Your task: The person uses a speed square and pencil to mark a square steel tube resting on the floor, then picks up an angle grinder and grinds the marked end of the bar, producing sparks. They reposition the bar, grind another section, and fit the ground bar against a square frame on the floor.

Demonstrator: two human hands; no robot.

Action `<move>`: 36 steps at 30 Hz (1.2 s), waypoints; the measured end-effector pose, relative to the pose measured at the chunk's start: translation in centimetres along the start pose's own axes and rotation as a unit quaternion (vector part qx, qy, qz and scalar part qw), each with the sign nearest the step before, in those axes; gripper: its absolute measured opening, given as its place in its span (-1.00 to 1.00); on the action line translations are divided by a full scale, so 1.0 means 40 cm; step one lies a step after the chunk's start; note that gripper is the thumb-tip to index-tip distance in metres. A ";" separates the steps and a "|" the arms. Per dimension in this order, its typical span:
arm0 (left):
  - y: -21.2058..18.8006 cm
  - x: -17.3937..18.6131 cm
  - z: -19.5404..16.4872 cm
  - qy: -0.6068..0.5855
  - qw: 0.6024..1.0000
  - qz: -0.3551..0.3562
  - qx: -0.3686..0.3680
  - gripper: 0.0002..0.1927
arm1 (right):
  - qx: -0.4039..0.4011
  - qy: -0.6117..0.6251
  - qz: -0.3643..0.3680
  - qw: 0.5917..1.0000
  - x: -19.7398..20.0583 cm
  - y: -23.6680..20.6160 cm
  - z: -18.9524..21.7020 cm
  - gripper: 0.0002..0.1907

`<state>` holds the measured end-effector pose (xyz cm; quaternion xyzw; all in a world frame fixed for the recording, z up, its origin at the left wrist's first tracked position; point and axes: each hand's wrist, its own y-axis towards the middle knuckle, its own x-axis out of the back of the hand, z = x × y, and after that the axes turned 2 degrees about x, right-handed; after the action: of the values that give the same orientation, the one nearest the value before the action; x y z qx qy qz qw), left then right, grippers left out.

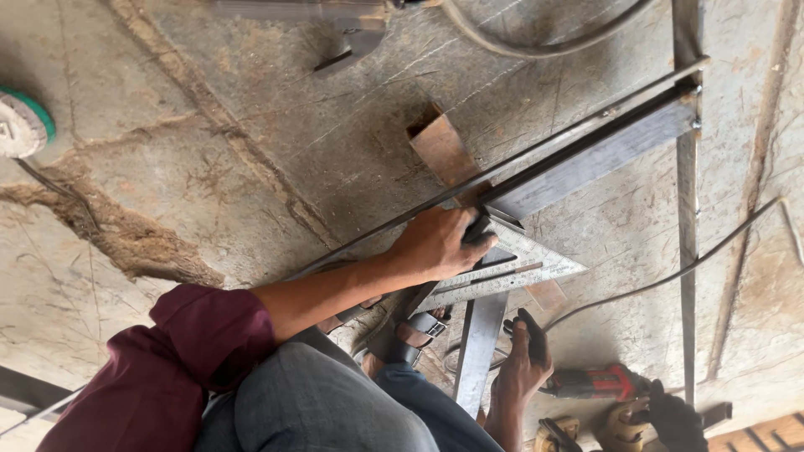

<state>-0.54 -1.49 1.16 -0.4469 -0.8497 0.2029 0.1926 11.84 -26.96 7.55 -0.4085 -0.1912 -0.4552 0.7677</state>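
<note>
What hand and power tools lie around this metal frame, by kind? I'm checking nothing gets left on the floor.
Metal triangular square, under the left hand: 1
Red power tool, beside the right hand: 1
Grinding disc with green rim: 1
Work gloves: 2, apparently
Total: 5

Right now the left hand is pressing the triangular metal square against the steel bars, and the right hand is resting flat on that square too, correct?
Not quite. The head view shows the left hand on the triangular square, but the right hand is off it, by the lower steel bar.
</note>
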 end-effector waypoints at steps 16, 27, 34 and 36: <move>0.002 0.015 -0.041 0.037 0.998 0.035 0.041 -0.48 | -0.039 -0.020 -0.021 0.999 0.042 -0.042 0.027 -0.67; -0.010 0.027 -0.045 0.039 0.997 0.023 0.062 -0.53 | -0.009 -0.014 -0.022 1.000 0.060 -0.068 0.003 -0.67; -0.016 0.020 -0.048 0.033 0.999 0.018 0.030 -0.51 | 0.010 0.009 -0.036 0.999 0.081 -0.093 -0.016 -0.68; -0.020 0.016 -0.046 0.018 0.997 0.040 0.068 -0.50 | 0.013 0.000 -0.043 0.999 0.090 -0.103 -0.020 -0.69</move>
<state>-0.48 -1.02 3.23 -0.4703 -0.8115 0.2601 0.2296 10.10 -30.57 11.34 -0.3896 -0.2145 -0.4850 0.7530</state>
